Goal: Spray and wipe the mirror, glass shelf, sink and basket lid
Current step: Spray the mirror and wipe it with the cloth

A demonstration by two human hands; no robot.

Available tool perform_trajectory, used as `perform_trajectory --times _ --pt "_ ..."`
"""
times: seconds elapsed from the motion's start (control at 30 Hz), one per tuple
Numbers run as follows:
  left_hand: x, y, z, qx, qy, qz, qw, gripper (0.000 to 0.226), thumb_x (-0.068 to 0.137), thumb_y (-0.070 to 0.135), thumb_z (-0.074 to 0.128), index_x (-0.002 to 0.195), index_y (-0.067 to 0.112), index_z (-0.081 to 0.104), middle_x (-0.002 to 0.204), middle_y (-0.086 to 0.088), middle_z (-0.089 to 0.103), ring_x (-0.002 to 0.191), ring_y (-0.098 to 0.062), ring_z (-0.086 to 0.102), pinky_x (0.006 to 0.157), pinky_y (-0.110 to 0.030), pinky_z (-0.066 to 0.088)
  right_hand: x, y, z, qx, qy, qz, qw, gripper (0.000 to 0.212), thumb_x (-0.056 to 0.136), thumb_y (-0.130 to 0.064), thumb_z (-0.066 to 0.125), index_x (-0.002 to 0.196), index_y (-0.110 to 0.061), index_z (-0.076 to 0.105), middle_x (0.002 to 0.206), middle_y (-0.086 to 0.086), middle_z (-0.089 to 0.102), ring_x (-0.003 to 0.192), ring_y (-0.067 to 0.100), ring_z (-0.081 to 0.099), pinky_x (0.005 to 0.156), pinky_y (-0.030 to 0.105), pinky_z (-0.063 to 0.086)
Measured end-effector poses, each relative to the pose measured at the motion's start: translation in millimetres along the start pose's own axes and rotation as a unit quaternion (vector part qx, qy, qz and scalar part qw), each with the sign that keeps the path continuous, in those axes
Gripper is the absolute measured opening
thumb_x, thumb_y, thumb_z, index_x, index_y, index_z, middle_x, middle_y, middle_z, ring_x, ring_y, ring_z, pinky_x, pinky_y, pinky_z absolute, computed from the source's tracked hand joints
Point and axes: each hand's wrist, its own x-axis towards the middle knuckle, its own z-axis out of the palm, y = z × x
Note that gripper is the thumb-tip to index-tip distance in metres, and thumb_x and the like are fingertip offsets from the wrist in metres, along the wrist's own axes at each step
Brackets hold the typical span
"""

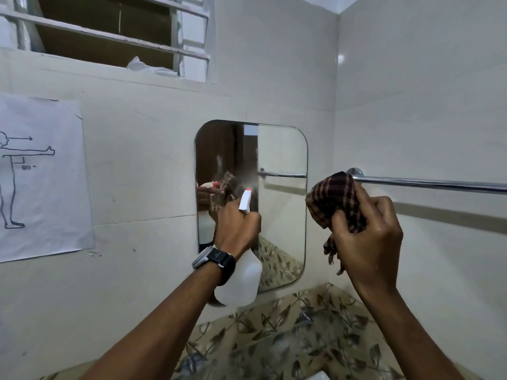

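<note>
A rounded rectangular mirror [282,204] hangs on the pale wall straight ahead. My left hand [236,229], with a dark watch on the wrist, grips a white spray bottle [242,278] whose red-tipped nozzle points at the glass. A fine mist hangs in front of the mirror's middle. To the right of the mirror, my right hand [367,237] holds a bunched dark checked cloth [333,198] raised level with the mirror, apart from the glass. The glass shelf [274,333] lies below the mirror, showing leaf-patterned tiles through it. A sliver of white sink [319,376] shows at the bottom edge.
A chrome towel rail [428,183] runs along the right wall just behind the cloth. A paper sheet with a drawn figure [41,176] is stuck to the wall at left. A louvred window [109,31] sits high on the left.
</note>
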Motion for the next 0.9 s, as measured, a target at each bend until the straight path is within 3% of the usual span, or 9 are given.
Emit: perform_trajectory --times 0.07,0.17,0.27,0.4,0.47,0.6,0.67,0.8,0.9 --pt "-1 -1 9 -0.013 -0.014 -0.008 1.0 0.009 0.075 0.004 0.052 0.066 0.003 0.054 0.055 -0.005 0.05 0.053 -0.026 0.044 0.05 -0.033 0.037 -1 5 -6 -0.006 -0.003 0.001 1.0 0.053 0.088 -0.008 0.069 0.14 -0.013 0.061 0.098 0.006 0.055 0.083 0.023 0.06 0.074 0.04 0.059" --pt "-3 -3 18 -0.021 -0.036 -0.001 0.999 0.034 0.068 0.02 0.05 0.083 -0.004 0.069 0.082 -0.02 0.076 0.076 -0.042 0.069 0.068 -0.053 0.062 -2 11 -13 -0.014 -0.006 0.004 1.0 0.053 0.088 -0.007 0.069 0.14 -0.014 0.061 0.101 0.006 0.056 0.085 0.023 0.061 0.075 0.043 0.059" --pt "-15 -9 25 -0.023 -0.041 0.018 0.999 0.035 0.074 0.021 0.048 0.083 -0.009 0.067 0.082 -0.027 0.073 0.08 -0.048 0.067 0.069 -0.056 0.057 -4 16 -16 -0.023 -0.004 0.008 1.0 0.053 0.089 -0.007 0.069 0.141 -0.013 0.061 0.101 0.006 0.057 0.086 0.022 0.061 0.077 0.041 0.059" --pt "-36 -37 33 -0.024 -0.025 0.005 0.999 0.014 0.091 0.003 0.055 0.086 -0.005 0.065 0.084 -0.028 0.071 0.077 -0.047 0.064 0.068 -0.056 0.054 -9 19 -13 -0.025 -0.007 0.009 1.0 0.053 0.088 -0.006 0.07 0.141 -0.013 0.061 0.099 0.009 0.056 0.084 0.024 0.06 0.075 0.041 0.059" --pt "-44 -55 31 -0.018 -0.008 -0.018 1.0 0.011 0.09 0.0 0.054 0.08 -0.004 0.058 0.076 -0.028 0.064 0.065 -0.045 0.054 0.06 -0.052 0.049 -14 21 -9 -0.026 -0.015 0.011 0.999 0.053 0.089 -0.008 0.069 0.141 -0.013 0.06 0.097 0.009 0.055 0.083 0.023 0.059 0.075 0.04 0.059" --pt "-60 -88 14 0.029 0.017 -0.064 0.997 0.018 0.086 -0.004 0.055 0.07 0.004 0.052 0.065 -0.013 0.054 0.057 -0.024 0.044 0.054 -0.032 0.034 -30 21 6 -0.029 -0.045 0.023 0.998 0.052 0.09 -0.012 0.068 0.142 -0.013 0.059 0.096 0.007 0.054 0.081 0.02 0.057 0.073 0.035 0.058" --pt "-64 -99 3 0.046 0.03 -0.066 0.996 0.018 0.089 -0.003 0.058 0.072 0.005 0.055 0.067 -0.014 0.058 0.057 -0.024 0.046 0.051 -0.03 0.034 -38 19 15 -0.022 -0.058 0.026 0.998 0.053 0.09 -0.012 0.069 0.143 -0.013 0.059 0.096 0.007 0.054 0.081 0.019 0.057 0.071 0.033 0.057" --pt "-66 -115 -13 0.041 0.014 -0.064 0.997 0.016 0.092 0.0 0.057 0.092 0.004 0.072 0.082 -0.017 0.072 0.075 -0.035 0.065 0.06 -0.031 0.048 -51 17 29 -0.014 -0.075 0.034 0.996 0.053 0.091 -0.012 0.069 0.143 -0.013 0.058 0.098 0.008 0.054 0.083 0.022 0.059 0.074 0.035 0.059" --pt "-70 -117 -11 0.046 -0.008 -0.07 0.996 0.014 0.089 -0.003 0.058 0.079 0.003 0.065 0.073 -0.016 0.066 0.064 -0.031 0.057 0.053 -0.02 0.041 -56 18 34 -0.016 -0.078 0.036 0.996 0.053 0.091 -0.013 0.068 0.143 -0.012 0.058 0.098 0.008 0.054 0.084 0.023 0.058 0.073 0.037 0.059"
